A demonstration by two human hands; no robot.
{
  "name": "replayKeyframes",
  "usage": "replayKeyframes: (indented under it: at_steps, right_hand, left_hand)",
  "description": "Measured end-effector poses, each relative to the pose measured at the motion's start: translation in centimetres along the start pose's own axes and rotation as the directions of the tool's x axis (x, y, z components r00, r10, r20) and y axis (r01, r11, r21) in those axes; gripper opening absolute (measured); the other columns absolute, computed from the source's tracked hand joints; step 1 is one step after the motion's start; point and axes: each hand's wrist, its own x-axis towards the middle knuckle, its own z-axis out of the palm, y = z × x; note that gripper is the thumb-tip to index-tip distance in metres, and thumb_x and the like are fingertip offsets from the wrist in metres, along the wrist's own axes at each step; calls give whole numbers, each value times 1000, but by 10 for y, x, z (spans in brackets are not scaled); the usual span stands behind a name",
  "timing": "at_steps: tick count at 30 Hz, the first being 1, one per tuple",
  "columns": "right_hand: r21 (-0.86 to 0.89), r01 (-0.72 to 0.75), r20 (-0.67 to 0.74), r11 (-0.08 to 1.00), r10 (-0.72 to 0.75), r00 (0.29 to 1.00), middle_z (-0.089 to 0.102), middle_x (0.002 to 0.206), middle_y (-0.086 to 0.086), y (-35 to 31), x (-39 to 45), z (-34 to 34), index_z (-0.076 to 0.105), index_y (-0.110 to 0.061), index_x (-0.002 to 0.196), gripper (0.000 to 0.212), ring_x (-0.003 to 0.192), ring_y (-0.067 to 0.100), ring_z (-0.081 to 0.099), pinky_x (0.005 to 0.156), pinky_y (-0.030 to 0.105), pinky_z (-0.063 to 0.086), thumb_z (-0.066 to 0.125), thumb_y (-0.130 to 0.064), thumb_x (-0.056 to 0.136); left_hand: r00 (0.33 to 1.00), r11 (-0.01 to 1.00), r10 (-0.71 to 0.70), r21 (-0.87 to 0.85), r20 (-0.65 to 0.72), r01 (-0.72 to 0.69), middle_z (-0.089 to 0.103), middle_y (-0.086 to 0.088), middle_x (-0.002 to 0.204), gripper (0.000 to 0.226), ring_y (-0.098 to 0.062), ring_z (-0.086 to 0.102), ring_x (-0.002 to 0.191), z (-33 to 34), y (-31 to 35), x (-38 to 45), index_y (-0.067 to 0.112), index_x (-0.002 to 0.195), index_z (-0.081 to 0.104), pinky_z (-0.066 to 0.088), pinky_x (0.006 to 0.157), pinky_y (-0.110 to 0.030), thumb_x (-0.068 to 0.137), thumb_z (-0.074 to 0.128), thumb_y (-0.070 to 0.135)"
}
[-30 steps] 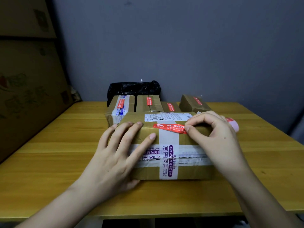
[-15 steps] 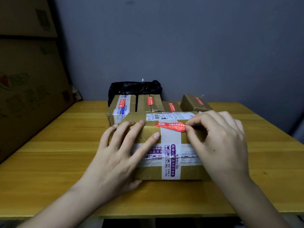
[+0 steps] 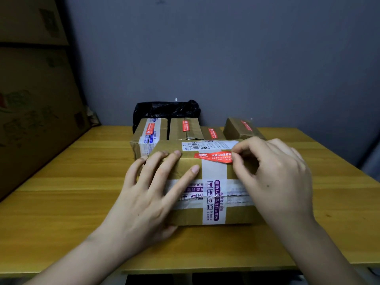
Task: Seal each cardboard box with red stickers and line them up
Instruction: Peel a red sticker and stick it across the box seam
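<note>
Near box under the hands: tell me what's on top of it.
On the near box: a red sticker, white label, printed tape, the left hand and right hand. Anything beneath the hands is hidden.

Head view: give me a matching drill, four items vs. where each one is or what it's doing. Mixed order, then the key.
Items
1. left hand
2. right hand
3. red sticker
4. black bag

States
A. lies across the pale tape on the front box, near its far edge
B. sits against the wall behind the row of boxes
C. rests flat on the box top, fingers spread
D. fingertips at the sticker's right end

Pairs: 1-C, 2-D, 3-A, 4-B
</note>
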Motion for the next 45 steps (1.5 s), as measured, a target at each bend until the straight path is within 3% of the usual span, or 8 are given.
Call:
replayKeyframes:
  at_steps: [4, 8, 12, 16, 26, 33, 40, 45]
  right_hand:
    - [315, -270, 222, 910, 206, 953, 60, 69, -13, 1, 9, -2, 61, -28, 77, 9, 74, 5, 57, 67, 28, 45, 70, -28, 80]
    - [296, -288, 266, 911, 210, 941, 57, 66, -10, 1, 16, 0, 59, -27, 77, 14, 69, 7, 54, 64, 31, 42, 72, -30, 78]
    - [215, -282, 300, 935, 212, 930, 60, 71, -12, -2, 19, 3, 52, -28, 80, 20, 79, 3, 56, 73, -1, 26, 70, -37, 78]
    - [243, -253, 306, 936, 174, 936, 60, 73, -10, -5, 21, 5, 45, -30, 81, 23, 76, 7, 55, 69, 29, 42, 68, -36, 80]
    - [361, -295, 311, 885, 184, 932, 53, 65, -12, -8, 20, 9, 47, -27, 81, 25, 59, 2, 49, 53, 23, 33, 72, -27, 78]
    - [372, -360, 379, 856, 214, 901, 53, 73, -16, -7, 9, 11, 44, -31, 84, 32, 75, 5, 52, 67, 40, 46, 74, -30, 74]
    - [373, -383, 454, 845, 193, 870, 57, 78, -17, -2, -9, 15, 44, -33, 85, 35, 86, -2, 53, 76, 28, 43, 77, -26, 73]
    - [405, -386, 402, 829, 217, 889, 58, 77, -14, -3, -15, 17, 44, -34, 85, 32, 84, 3, 56, 72, 43, 50, 73, -33, 70]
  left_hand:
    - [1000, 1000, 4, -2, -2, -4, 32, -23, 148, 128, -43, 34, 131, 0, -1, 0, 20, 151, 22, 28, 102, -56, 43, 75, 63]
    - [1000, 1000, 5, -11, -4, -5, 31, -24, 149, 129, -42, 33, 132, 2, -1, -1, 21, 151, 20, 29, 103, -57, 43, 75, 64]
    - [1000, 1000, 9, -6, -2, -9, 31, -24, 148, 131, -42, 33, 132, 3, -1, -1, 20, 151, 21, 29, 103, -57, 41, 77, 65]
    - [1000, 1000, 10, -9, -4, -10, 31, -24, 148, 130, -42, 33, 133, 3, 0, -2, 21, 151, 21, 29, 104, -57, 41, 76, 65]
    - [999, 1000, 11, -17, -41, -12, 28, -23, 150, 127, -41, 31, 135, 9, 4, -8, 21, 150, 21, 27, 105, -56, 44, 76, 63]
    - [994, 999, 21, -40, -108, -25, 23, -20, 153, 121, -38, 28, 138, 25, 13, -17, 24, 151, 20, 24, 108, -55, 50, 77, 60]
    - [980, 998, 40, -30, -196, -46, 25, -17, 153, 102, -31, 26, 140, 41, 20, -26, 22, 151, 21, 23, 110, -53, 65, 71, 47]
    - [954, 997, 6, -77, -300, -30, 35, -13, 148, 90, -28, 35, 135, 41, 20, -22, 14, 147, 25, 27, 107, -50, 73, 68, 43]
